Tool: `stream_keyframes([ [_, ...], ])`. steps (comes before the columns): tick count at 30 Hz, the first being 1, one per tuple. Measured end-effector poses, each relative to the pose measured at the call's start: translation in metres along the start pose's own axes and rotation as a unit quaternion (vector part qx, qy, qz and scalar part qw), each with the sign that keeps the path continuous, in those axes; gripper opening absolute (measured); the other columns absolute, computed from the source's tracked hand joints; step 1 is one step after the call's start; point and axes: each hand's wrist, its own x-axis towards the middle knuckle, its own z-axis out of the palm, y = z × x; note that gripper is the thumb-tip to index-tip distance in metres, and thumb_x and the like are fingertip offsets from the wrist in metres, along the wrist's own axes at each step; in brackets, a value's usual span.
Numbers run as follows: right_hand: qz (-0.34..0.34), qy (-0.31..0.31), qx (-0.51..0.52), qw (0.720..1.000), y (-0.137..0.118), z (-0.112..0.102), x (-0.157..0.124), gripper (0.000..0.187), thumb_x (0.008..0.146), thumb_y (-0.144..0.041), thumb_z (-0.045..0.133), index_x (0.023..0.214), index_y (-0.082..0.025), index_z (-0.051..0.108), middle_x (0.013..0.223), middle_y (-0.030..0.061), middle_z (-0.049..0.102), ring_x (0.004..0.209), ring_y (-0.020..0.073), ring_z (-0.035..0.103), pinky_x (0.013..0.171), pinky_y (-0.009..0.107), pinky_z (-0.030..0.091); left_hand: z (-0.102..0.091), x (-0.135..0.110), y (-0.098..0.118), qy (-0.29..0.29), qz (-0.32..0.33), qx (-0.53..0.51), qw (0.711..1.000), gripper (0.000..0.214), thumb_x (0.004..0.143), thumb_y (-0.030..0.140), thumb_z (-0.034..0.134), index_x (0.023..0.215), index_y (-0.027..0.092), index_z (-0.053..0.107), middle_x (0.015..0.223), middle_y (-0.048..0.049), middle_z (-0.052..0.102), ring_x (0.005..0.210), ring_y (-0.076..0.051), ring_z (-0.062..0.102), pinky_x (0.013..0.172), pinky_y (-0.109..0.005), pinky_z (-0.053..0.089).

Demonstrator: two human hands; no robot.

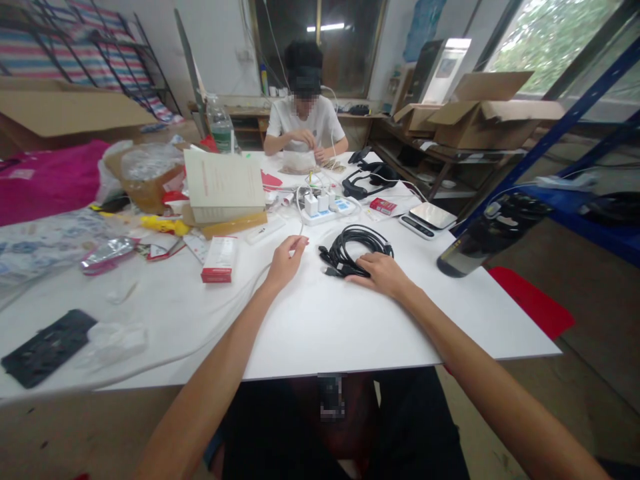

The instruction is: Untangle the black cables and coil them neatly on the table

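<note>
My right hand [383,273] rests spread on the coiled black cable's [357,248] near-right edge, while my left hand [285,262] curls just left of the coil at a white cord [300,220]; I cannot tell if it pinches.

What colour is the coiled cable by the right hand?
The coiled cable is black, clearest in head view.

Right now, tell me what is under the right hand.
The right hand rests on a coiled black cable on the white table; the part beneath it is hidden.

Small red-and-white carton [219,260], white power strip with plugged chargers [327,212], flat silver digital scale [429,219], black plastic tray [47,347], open brown cardboard boxes [480,110], person in white shirt opposite [305,123]
</note>
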Motion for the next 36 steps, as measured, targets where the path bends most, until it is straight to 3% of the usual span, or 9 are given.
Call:
stream_keyframes([
  [4,0.044,0.06,0.047,0.996,-0.001,-0.003,-0.004,0.056,0.102,-0.074,0.052,0.088,-0.021,0.06,0.087,0.007,0.068,0.085,0.0233,0.061,0.085,0.038,0.041,-0.003,0.003,-0.001,0.004,-0.015,0.002,1.0,0.039,0.105,0.054,0.054,0.109,0.021,0.074,0.111,-0.0085,0.081,0.111,-0.025,0.075,0.104,-0.038,0.054],
  [8,0.083,0.13,0.135,0.979,0.004,-0.007,-0.009,0.048,0.106,-0.068,0.045,0.097,-0.022,0.057,0.097,0.0077,0.067,0.096,0.0251,0.059,0.091,0.041,0.041,-0.01,0.004,-0.002,0.004,-0.013,0.016,1.0,0.044,0.105,0.058,0.053,0.108,0.02,0.074,0.11,-0.0094,0.081,0.111,-0.026,0.074,0.105,-0.038,0.054],
  [15,0.197,0.258,0.168,0.931,0.013,-0.008,-0.009,0.041,0.112,-0.055,0.032,0.089,-0.025,0.048,0.085,0.0055,0.057,0.083,0.0232,0.051,0.082,0.041,0.039,-0.021,0.009,-0.009,0.025,-0.035,0.07,0.997,0.051,0.104,0.061,0.052,0.117,0.018,0.077,0.131,-0.0106,0.078,0.13,-0.028,0.068,0.118,-0.04,0.046],
  [23,0.214,0.267,0.174,0.923,0.015,-0.005,-0.004,0.045,0.114,-0.055,0.027,0.082,-0.026,0.039,0.078,0.004,0.052,0.078,0.0224,0.048,0.078,0.04,0.037,-0.023,0.011,-0.012,0.029,-0.037,0.061,0.997,0.052,0.104,0.06,0.055,0.12,0.016,0.078,0.132,-0.0116,0.078,0.129,-0.027,0.068,0.119,-0.041,0.045],
  [36,0.245,0.257,0.223,0.908,0.015,-0.004,-0.005,0.055,0.113,-0.062,0.026,0.075,-0.025,0.042,0.07,0.0016,0.049,0.069,0.0186,0.046,0.069,0.036,0.036,-0.023,0.009,-0.009,0.022,-0.051,0.062,0.997,0.049,0.103,0.058,0.054,0.115,0.019,0.081,0.119,-0.008,0.082,0.115,-0.028,0.071,0.108,-0.04,0.05],
])
